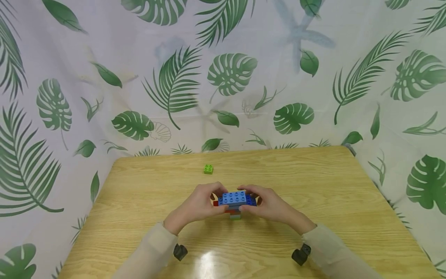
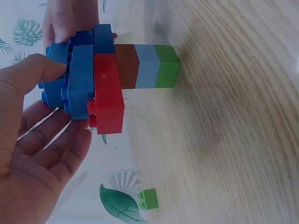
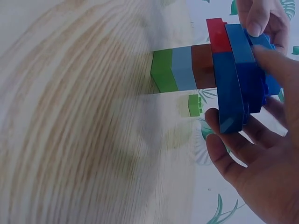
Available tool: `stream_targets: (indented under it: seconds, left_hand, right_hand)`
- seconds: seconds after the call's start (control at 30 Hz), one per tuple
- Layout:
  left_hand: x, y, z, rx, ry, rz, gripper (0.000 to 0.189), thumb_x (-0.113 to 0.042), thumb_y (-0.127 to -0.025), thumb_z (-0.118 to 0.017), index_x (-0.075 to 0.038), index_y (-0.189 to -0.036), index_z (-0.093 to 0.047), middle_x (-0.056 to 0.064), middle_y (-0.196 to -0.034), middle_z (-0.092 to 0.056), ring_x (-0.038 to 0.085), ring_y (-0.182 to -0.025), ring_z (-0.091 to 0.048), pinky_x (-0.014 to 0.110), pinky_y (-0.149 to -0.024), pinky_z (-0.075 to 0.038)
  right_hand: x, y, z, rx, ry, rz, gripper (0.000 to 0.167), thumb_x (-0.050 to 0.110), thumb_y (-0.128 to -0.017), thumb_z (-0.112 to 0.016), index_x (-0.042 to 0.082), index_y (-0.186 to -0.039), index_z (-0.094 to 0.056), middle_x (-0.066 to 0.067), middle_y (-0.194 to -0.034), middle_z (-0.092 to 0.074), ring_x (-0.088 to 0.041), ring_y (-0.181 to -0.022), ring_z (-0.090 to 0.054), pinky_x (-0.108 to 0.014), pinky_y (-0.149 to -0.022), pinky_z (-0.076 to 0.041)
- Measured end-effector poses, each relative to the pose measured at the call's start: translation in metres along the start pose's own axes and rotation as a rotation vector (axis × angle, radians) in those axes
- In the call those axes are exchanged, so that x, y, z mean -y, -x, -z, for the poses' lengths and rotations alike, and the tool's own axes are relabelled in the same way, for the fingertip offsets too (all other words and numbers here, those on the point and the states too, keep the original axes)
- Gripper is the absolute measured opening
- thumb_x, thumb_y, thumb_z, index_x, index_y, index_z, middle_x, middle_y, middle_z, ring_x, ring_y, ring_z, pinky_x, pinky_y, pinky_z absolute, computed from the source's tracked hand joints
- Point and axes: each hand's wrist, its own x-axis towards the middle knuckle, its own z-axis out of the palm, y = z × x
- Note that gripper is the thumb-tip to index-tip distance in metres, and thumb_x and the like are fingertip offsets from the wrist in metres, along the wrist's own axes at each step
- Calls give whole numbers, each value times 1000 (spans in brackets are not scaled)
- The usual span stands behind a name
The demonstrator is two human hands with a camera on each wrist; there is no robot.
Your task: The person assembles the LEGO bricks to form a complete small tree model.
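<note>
A stack of toy building bricks stands upright on the table. In the left wrist view its narrow column has a green brick (image 2: 168, 66) at the bottom, then a light blue brick (image 2: 147, 66) and a brown brick (image 2: 126, 66). Wider layers rest above: a red brick (image 2: 108, 98) beside a blue one, then more blue. On top lies a blue brick (image 1: 234, 198) with two rows of studs. My left hand (image 1: 203, 202) pinches its left end, thumb on the near side. At the right end my right hand (image 1: 270, 204) pinches it likewise; its lower fingers are spread beside the stack.
A loose green brick (image 1: 208, 169) sits behind the stack, toward the back of the wooden table (image 1: 146, 178). A leaf-patterned cloth (image 1: 188, 116) hangs behind and at both sides of the table.
</note>
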Motion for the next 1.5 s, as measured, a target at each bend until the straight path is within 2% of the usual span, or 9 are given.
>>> stream_targets:
  seconds: [0.2, 0.37, 0.63, 0.97, 1.2, 1.43, 1.5]
  left_hand:
    - [0, -1, 0, 4, -3, -4, 27, -20, -90, -84, -12, -112, -70, 2, -105, -76, 13, -91, -67, 39, -82, -60]
    - [-1, -1, 1, -1, -1, -8, 27, -18, -90, -84, -11, -112, -72, 3, -104, -76, 14, -91, -68, 40, -83, -61]
    - [0, 0, 1, 17, 6, -2, 29, -17, -90, -84, -8, -115, -71, 6, -109, -75, 16, -93, -71, 39, -85, -62]
    - [-3, -4, 3, 49, 3, -3, 28, -17, -90, -84, -7, -113, -72, 7, -108, -76, 16, -92, -71, 33, -81, -62]
    - [-5, -4, 4, 62, -3, 6, 29, -19, -91, -84, -6, -114, -72, 6, -107, -76, 15, -92, -70, 33, -82, -61]
    - [-5, 1, -4, 10, -86, -56, 29, -19, -92, -82, -5, -115, -70, 7, -108, -75, 15, -92, -69, 27, -79, -58]
    - [-5, 3, -5, -6, -106, -68, 30, -19, -92, -82, -4, -115, -71, 8, -107, -75, 16, -92, -70, 29, -78, -59]
  right_hand:
    - [0, -1, -3, -22, 5, 20, 47, 36, -102, -71, 15, -143, -65, -1, -122, -72, -15, -91, -58, -26, -72, -50]
    - [1, -2, -2, -20, 11, -13, 48, 39, -102, -70, 14, -142, -65, -1, -122, -72, -11, -92, -56, -27, -74, -49]
    - [0, -1, -5, -23, 11, -16, 45, 36, -101, -72, 14, -139, -67, -1, -121, -71, -12, -91, -56, -27, -73, -49]
    - [-3, 0, -4, -35, 10, 34, 40, 32, -101, -73, 10, -134, -68, -5, -116, -71, -11, -89, -56, -27, -71, -49]
    - [-3, -1, -4, -38, 51, 58, 37, 31, -101, -73, 10, -131, -68, -5, -114, -70, -10, -88, -55, -26, -69, -49]
    - [-2, 2, -7, -57, 95, 88, 34, 28, -101, -72, 10, -129, -67, -6, -114, -69, -10, -87, -54, -24, -68, -47]
    - [-1, 1, -7, -57, 101, 90, 33, 27, -101, -72, 10, -129, -67, -6, -113, -69, -9, -86, -54, -24, -67, -47]
